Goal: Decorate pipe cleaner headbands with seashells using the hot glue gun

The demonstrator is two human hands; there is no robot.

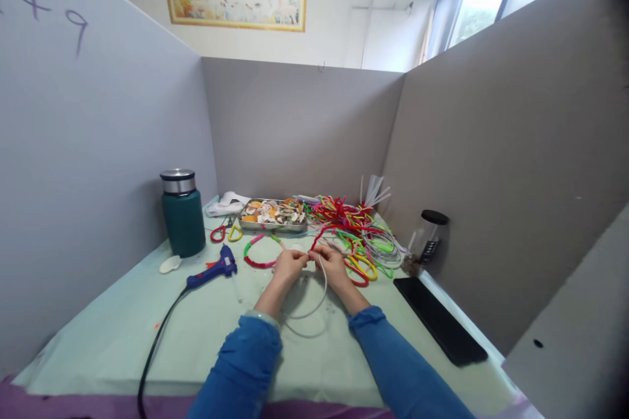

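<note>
My left hand [291,266] and my right hand [332,267] meet fingertip to fingertip over the middle of the table. Both are closed in a pinch on a thin white cord hoop [323,298], whose loop hangs down between my wrists. A red pipe cleaner [316,239] rises from between the fingertips, mostly at my right fingers. The exact contact is partly hidden by the fingers. Just left of my left hand lies a ring wrapped in green, pink and red [250,260]. Beside my right hand are red and yellow rings [366,268].
A blue glue gun [216,268] with a black cord lies left, near a white spoon [170,264] and a green flask [183,222]. Behind are scissors [235,233], a metal tray [272,227] of small pieces and piled pipe cleaners [339,209]. A black phone [439,321] lies right.
</note>
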